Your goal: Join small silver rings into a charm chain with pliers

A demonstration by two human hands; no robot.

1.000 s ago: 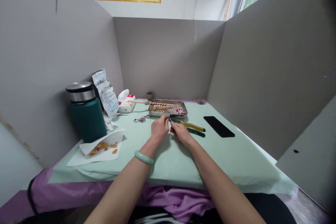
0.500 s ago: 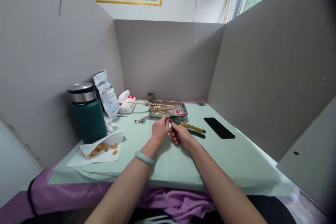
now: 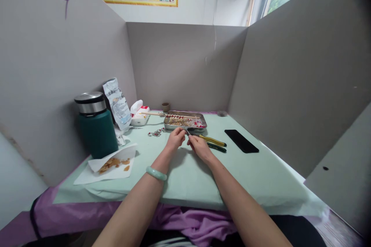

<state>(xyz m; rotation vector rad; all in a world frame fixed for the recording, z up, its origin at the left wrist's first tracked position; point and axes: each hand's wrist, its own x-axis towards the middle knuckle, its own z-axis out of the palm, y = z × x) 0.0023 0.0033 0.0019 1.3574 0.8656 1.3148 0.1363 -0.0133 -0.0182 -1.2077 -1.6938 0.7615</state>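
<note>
A tiny piece, too small to name, sits pinched between the fingertips of the left hand (image 3: 174, 139), which is closed on it just in front of the metal tray (image 3: 185, 120); the right hand (image 3: 198, 146) is clamped round a slim pair of pliers (image 3: 188, 132), whose tip meets the left fingertips, so the two hands work together on that one piece; it looks like a link mid-assembly, neither started fresh nor finished. Just left of the left hand lies a small cluster of silvery rings with coloured beads (image 3: 156, 132) on the desk (image 3: 203, 177), which I judge to be finished pieces; the tray beyond the hands still holds plenty of loose gold findings and red beads, so most of the work seems left. Just right of the right hand rest yellow-handled pliers (image 3: 213, 140) and green-handled pliers (image 3: 216, 146), unused; farther right lies a black phone (image 3: 241, 141). Across the tray's far rim lies a wooden stick (image 3: 165, 114) strung with beads. Well to the left of the hands stand a green flask (image 3: 95, 127) and a paper with snacks (image 3: 113, 163).
</note>
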